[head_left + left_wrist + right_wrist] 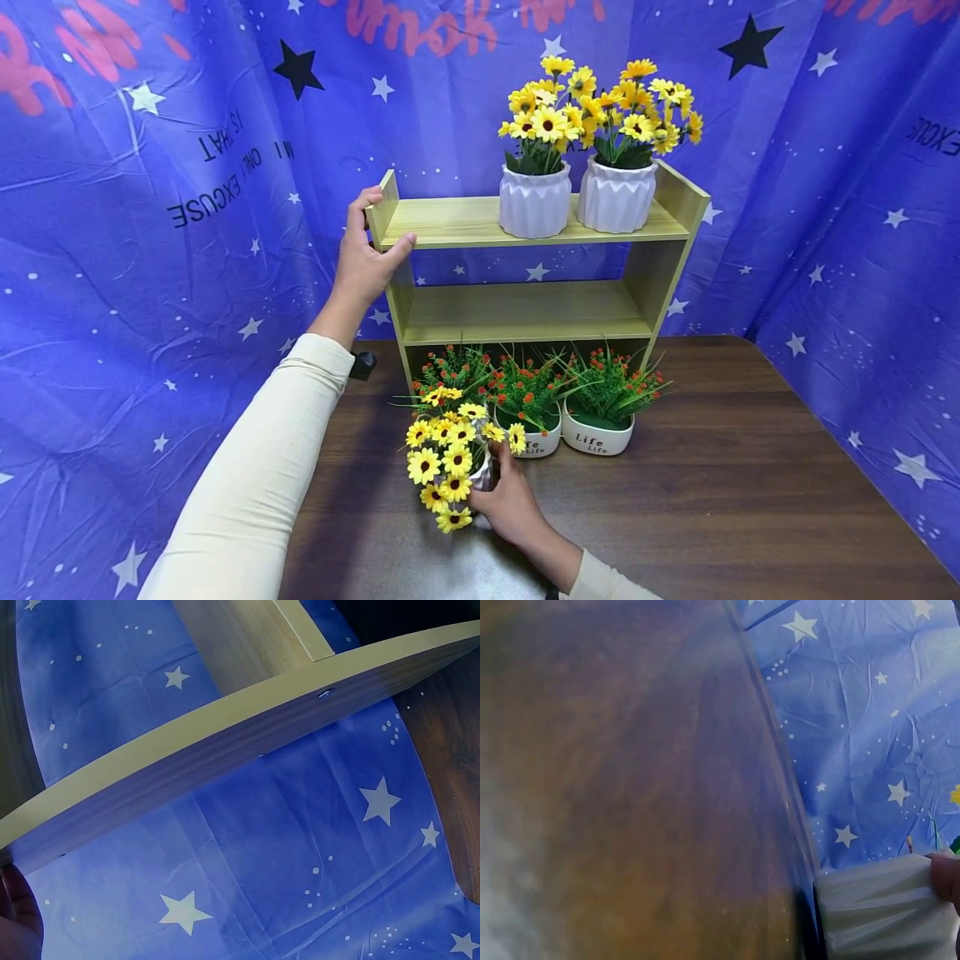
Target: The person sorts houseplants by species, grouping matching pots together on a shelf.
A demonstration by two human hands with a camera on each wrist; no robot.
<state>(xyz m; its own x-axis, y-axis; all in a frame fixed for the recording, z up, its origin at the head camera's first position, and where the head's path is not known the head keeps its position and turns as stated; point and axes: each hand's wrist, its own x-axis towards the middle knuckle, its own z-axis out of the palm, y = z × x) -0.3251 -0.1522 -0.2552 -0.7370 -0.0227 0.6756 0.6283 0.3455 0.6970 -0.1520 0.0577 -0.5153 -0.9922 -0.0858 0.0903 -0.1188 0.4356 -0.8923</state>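
Note:
My left hand [365, 260] grips the upper left side panel of a light wooden shelf [525, 310], its thumb lying over the front edge of the top board. In the left wrist view, fingers [21, 911] show at that panel's edge. With my right hand [516, 507] I hold a white ribbed pot [482, 477] of yellow daisies [448, 457] above the table, in front of the shelf. The flowers tip toward the left and hide part of the pot. The right wrist view shows the pot's pale ribbed side [885, 907] beside my fingertips.
Two more white pots of yellow daisies, a left one [535, 202] and a right one [617, 197], stand on the top board. Red-flowered plants in white "Life" pots [597, 436] line the shelf's foot on the dark wooden table [720, 492]. A blue starry curtain [187, 333] hangs behind.

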